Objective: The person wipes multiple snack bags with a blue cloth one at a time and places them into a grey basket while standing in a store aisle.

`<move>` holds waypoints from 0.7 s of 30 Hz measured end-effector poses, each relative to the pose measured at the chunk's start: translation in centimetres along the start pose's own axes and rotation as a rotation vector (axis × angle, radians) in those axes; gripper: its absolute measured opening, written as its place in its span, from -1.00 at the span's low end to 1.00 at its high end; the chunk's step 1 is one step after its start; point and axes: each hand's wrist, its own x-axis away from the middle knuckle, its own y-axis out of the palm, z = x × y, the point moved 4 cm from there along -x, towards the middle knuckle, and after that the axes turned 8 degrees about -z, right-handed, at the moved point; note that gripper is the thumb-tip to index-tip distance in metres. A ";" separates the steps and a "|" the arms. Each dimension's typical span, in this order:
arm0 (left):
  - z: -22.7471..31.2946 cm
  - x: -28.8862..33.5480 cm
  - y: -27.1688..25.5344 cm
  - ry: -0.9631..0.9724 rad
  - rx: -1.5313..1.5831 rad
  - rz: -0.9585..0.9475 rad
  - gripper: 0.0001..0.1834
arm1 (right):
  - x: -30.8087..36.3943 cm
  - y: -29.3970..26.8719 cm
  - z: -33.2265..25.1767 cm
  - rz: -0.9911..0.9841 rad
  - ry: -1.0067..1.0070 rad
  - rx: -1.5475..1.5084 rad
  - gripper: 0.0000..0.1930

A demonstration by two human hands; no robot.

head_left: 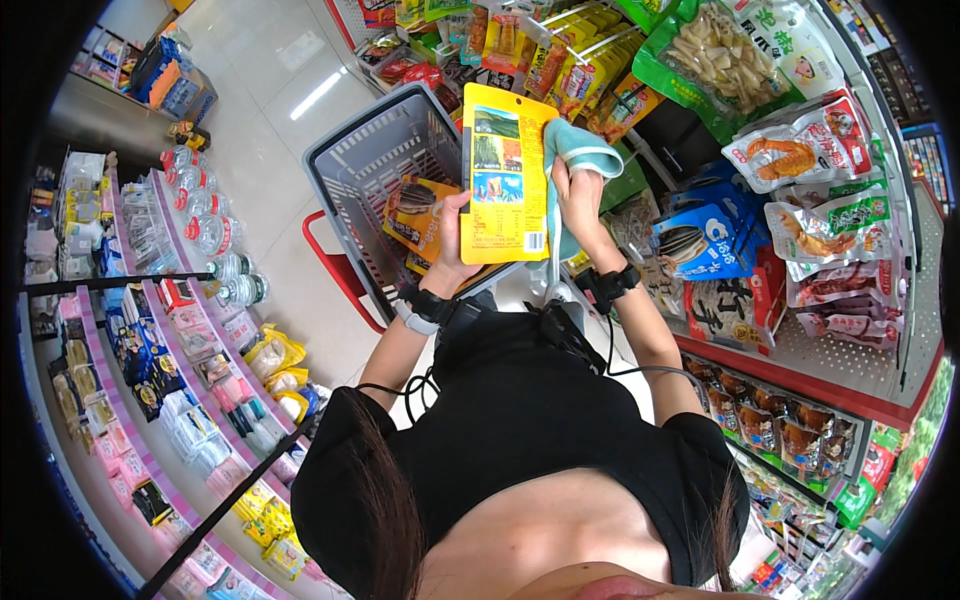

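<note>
A flat yellow snack packet (505, 215) with small pictures on its face is held up in front of me. My left hand (456, 238) grips its left edge, fingers behind it. My right hand (581, 200) is closed on a light teal cloth (583, 150), which lies against the packet's right edge and hangs down beside it. Below and to the left is a grey plastic shopping basket (345, 160), with several orange-brown seed packets (412, 205) inside. Both wrists wear black straps with cables.
Shelves of packaged snacks (805, 145) rise close on my right, with blue seed packets (705, 235) near my right forearm. More hanging packets (560, 60) are ahead. Shelves of small goods (150, 350) and bottled water (210, 215) stand left. A red handle (335, 265) borders the basket.
</note>
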 end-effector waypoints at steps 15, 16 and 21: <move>-0.7 0.3 0.8 -0.012 -0.524 -0.148 -0.32 | -0.4 0.9 -3.4 -0.289 -0.099 -0.230 -0.72; -0.8 0.3 0.5 -0.024 -0.541 -0.154 -0.33 | -0.8 0.8 -3.5 -0.315 -0.099 -0.210 -0.73; 1.1 -0.5 -0.2 -0.068 -0.738 -0.181 -0.29 | 1.7 0.3 -7.8 -0.300 -0.455 -0.042 -0.64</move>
